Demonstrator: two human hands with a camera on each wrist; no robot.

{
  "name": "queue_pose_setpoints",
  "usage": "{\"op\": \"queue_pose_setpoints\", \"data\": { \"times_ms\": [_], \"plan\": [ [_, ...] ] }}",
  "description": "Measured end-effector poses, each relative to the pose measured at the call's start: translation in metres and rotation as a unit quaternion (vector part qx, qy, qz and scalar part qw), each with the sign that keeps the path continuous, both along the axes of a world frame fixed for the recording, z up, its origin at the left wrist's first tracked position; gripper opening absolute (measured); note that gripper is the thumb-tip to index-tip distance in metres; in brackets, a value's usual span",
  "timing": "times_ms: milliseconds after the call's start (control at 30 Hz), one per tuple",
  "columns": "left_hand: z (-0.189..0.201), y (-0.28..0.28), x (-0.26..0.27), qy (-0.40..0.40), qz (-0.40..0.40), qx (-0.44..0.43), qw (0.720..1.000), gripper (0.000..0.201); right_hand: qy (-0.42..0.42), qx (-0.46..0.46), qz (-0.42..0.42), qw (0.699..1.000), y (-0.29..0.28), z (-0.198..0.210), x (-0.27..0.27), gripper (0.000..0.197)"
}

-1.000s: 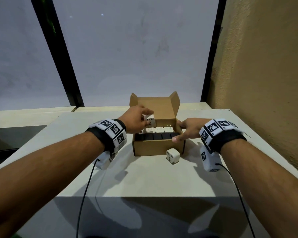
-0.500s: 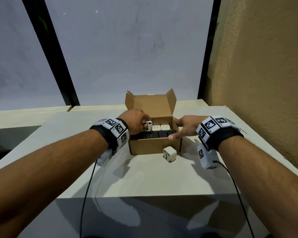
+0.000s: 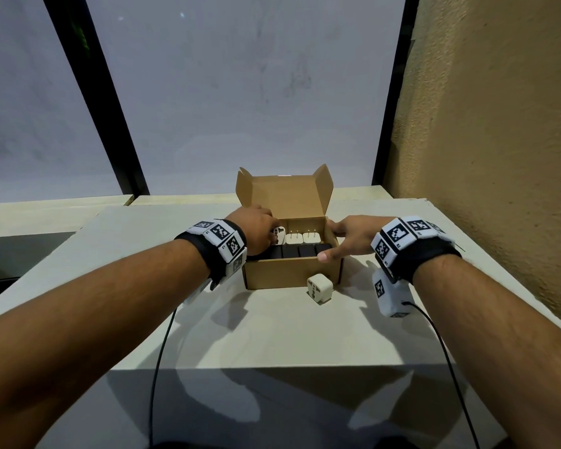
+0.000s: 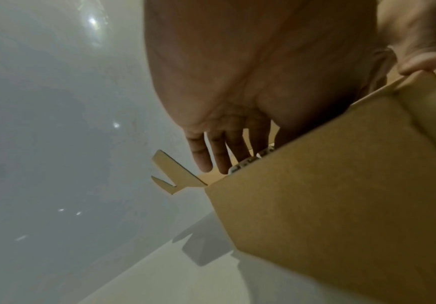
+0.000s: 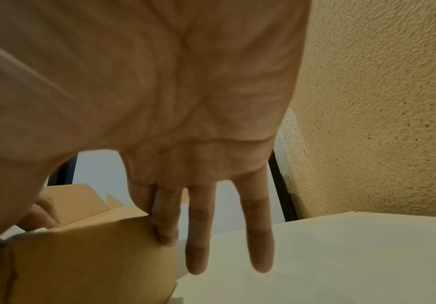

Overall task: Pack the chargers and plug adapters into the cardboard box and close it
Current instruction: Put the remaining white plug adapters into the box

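An open cardboard box (image 3: pixel 289 273) stands on the table with its lid (image 3: pixel 284 199) upright. Inside lie a front row of black chargers (image 3: pixel 300 251) and a back row of white chargers (image 3: pixel 302 239). My left hand (image 3: pixel 256 233) holds a white plug adapter (image 3: pixel 278 236) low in the box's back left corner. The left wrist view shows my fingers (image 4: pixel 211 156) pointing down over the adapter (image 4: pixel 248 162); the thumb is hidden. My right hand (image 3: pixel 347 236) holds the box's right wall, thumb (image 3: pixel 326 256) at the front corner, index finger (image 5: pixel 166 226) against the side. Another white adapter (image 3: pixel 319 288) lies before the box.
The pale table (image 3: pixel 272 335) ends at a front edge close to me. A rough tan wall (image 3: pixel 499 157) rises along the right side. Behind the box stand a window pane and dark frame bars (image 3: pixel 110 108). Thin black cables (image 3: pixel 156 367) hang from both wrists.
My left hand has lowered the white adapter from above the box down into its back left corner. The right hand has stayed on the box's right side.
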State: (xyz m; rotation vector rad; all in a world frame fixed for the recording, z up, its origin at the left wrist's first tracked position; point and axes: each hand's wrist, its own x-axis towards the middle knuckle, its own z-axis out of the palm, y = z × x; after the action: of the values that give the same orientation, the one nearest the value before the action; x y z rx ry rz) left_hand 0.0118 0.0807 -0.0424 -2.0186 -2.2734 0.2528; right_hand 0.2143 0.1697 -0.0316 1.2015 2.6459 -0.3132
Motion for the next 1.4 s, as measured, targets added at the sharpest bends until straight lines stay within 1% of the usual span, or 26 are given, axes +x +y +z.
{"op": "queue_pose_setpoints", "data": {
  "times_ms": [167,300,367,433,500,533,600,700,833,933,1033,1133,1200,1267,1400],
  "plan": [
    [0.000,-0.003,0.001,-0.048,-0.002,0.005,0.999,0.046,0.002,0.000,0.000,1.000,0.002,-0.001,-0.001,0.099],
    [0.007,-0.016,0.012,-0.089,-0.048,0.076,0.992,0.041,0.007,0.001,0.001,1.000,0.002,-0.002,-0.001,0.097],
    [0.011,-0.025,0.024,-0.147,-0.084,0.121,0.978,0.033,0.009,-0.002,0.005,1.000,0.002,-0.002,0.000,0.094],
    [0.014,-0.035,0.038,-0.211,-0.124,0.152,0.958,0.022,0.017,-0.009,0.010,1.000,0.002,-0.001,0.001,0.088],
    [0.013,-0.047,0.053,-0.253,-0.153,0.158,0.942,0.015,0.024,-0.010,0.014,1.000,0.002,-0.001,0.002,0.082],
    [0.011,-0.052,0.060,-0.258,-0.168,0.158,0.938,0.013,0.025,-0.006,0.014,1.000,0.003,-0.001,0.003,0.079],
    [0.004,-0.059,0.071,-0.244,-0.198,0.141,0.939,0.016,0.023,0.000,0.011,1.000,0.004,-0.002,0.002,0.075],
    [-0.007,-0.065,0.082,-0.211,-0.217,0.095,0.948,0.025,0.019,0.004,0.007,1.000,0.004,-0.002,0.000,0.074],
    [-0.014,-0.066,0.089,-0.191,-0.208,0.068,0.957,0.032,0.014,0.005,0.012,1.000,0.000,0.000,0.000,0.075],
    [-0.018,-0.066,0.091,-0.173,-0.205,0.060,0.961,0.035,0.018,0.000,0.003,1.000,-0.003,0.000,0.000,0.083],
    [-0.021,-0.067,0.091,-0.163,-0.196,0.045,0.966,0.040,0.026,-0.017,0.003,1.000,-0.004,0.000,0.000,0.085],
    [-0.020,-0.066,0.089,-0.141,-0.210,0.041,0.967,0.038,0.028,-0.015,0.000,1.000,-0.005,0.001,0.001,0.086],
    [-0.018,-0.066,0.087,-0.147,-0.211,0.039,0.965,0.034,0.030,-0.015,-0.003,0.999,-0.005,0.001,0.001,0.086],
    [-0.017,-0.067,0.087,-0.170,-0.208,0.027,0.963,0.031,0.031,-0.018,-0.009,0.999,-0.006,0.002,0.001,0.087],
    [-0.007,-0.065,0.083,-0.190,-0.217,-0.018,0.957,0.034,0.028,-0.017,-0.002,0.999,-0.008,0.003,0.002,0.085]
  ]
}}
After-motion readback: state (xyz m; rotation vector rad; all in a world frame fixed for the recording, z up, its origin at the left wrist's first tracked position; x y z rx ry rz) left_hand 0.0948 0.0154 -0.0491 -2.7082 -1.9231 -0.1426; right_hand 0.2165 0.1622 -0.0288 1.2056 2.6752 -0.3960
